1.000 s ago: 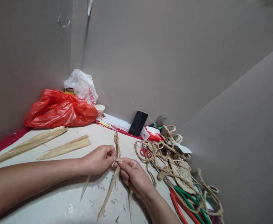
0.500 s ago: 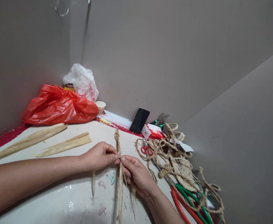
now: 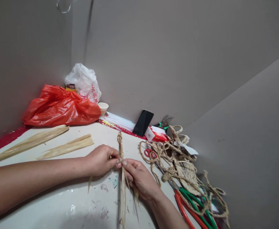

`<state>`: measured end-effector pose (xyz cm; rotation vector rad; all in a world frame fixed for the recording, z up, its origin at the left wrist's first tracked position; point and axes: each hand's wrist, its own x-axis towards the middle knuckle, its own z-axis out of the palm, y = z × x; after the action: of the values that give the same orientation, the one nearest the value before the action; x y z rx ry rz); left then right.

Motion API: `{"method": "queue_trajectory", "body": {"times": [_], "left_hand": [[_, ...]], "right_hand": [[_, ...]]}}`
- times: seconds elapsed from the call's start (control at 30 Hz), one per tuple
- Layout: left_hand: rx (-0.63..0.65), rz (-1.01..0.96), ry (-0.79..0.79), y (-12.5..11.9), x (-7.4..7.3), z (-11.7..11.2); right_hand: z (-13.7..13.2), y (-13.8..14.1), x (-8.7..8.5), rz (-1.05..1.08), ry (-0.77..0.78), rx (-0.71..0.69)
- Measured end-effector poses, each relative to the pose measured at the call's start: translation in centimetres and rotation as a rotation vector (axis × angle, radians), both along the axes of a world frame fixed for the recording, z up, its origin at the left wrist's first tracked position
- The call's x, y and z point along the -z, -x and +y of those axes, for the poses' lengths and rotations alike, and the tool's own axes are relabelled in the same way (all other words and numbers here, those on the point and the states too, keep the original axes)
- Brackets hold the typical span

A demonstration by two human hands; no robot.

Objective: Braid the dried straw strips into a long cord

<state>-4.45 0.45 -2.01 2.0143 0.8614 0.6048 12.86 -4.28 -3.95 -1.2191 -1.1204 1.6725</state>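
Note:
A narrow braid of dried corn husk point(image 3: 120, 143) lies upright in view on the white table, its loose strands running down toward me. My left hand point(image 3: 102, 160) is closed at the braid's left side, thumb and fingertips pinching a husk strand; a pale strip end point(image 3: 90, 184) shows below that wrist. On the right side, my right hand point(image 3: 140, 179) pinches the braid where the plaiting ends, thumb on top. Thin husk ends point(image 3: 136, 198) hang under its fingers. One long husk strand point(image 3: 123, 203) runs down between the hands. The exact crossing of strands is hidden by the fingertips.
Flat husk pieces point(image 3: 67, 147) lie at left, before a red plastic bag point(image 3: 60, 108). A paper cup point(image 3: 103, 108) and a phone point(image 3: 143, 123) stand along the wall. Braided cord point(image 3: 184, 171), red-handled scissors point(image 3: 150, 154) and green- and red-handled tools point(image 3: 196, 206) crowd the right.
My left hand has shifted slightly left, its fingertips now a little apart from the right thumb. The strip end below my left wrist has swung left. My right hand stays almost still.

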Motion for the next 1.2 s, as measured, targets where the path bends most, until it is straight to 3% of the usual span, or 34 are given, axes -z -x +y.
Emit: {"method": "queue_trajectory", "body": {"times": [0.1,0.3,0.5,0.53,0.67,0.7,0.77,0.83,0.9,1.03,1.2], "left_hand": [[0.012,0.063,0.011,0.1,0.0,0.4],[0.102,0.047,0.203,0.3,-0.6,1.6],[0.217,-0.097,0.696,-0.2,0.5,1.2],[0.218,-0.09,0.666,-0.1,0.6,1.2],[0.178,0.037,0.225,0.4,-0.4,1.0],[0.175,0.052,0.178,0.4,-0.7,0.9],[0.188,0.018,0.279,0.3,-1.0,0.7],[0.178,-0.046,0.524,-0.2,-0.8,0.5],[0.11,-0.088,0.664,-0.6,-0.1,0.4],[0.047,-0.078,0.455,-0.7,1.0,0.4],[0.03,-0.034,0.253,-0.5,0.9,0.2]], "right_hand": [[0.0,-0.1,0.1,-0.048,-0.028,-0.015],[0.0,-0.2,0.3,-0.148,-0.08,-0.048],[0.1,0.1,0.0,-0.161,-0.11,-0.08],[0.1,0.0,0.0,-0.174,-0.109,-0.084],[0.1,-0.2,0.1,-0.225,-0.104,-0.094],[0.1,-0.3,0.1,-0.219,-0.104,-0.095],[0.1,-0.2,0.1,-0.189,-0.104,-0.095],[0.1,-0.1,0.0,-0.166,-0.113,-0.097],[0.1,-0.1,-0.1,-0.175,-0.121,-0.097],[0.1,-0.2,-0.1,-0.202,-0.119,-0.085],[0.0,-0.4,-0.2,-0.122,-0.068,-0.107]]}}
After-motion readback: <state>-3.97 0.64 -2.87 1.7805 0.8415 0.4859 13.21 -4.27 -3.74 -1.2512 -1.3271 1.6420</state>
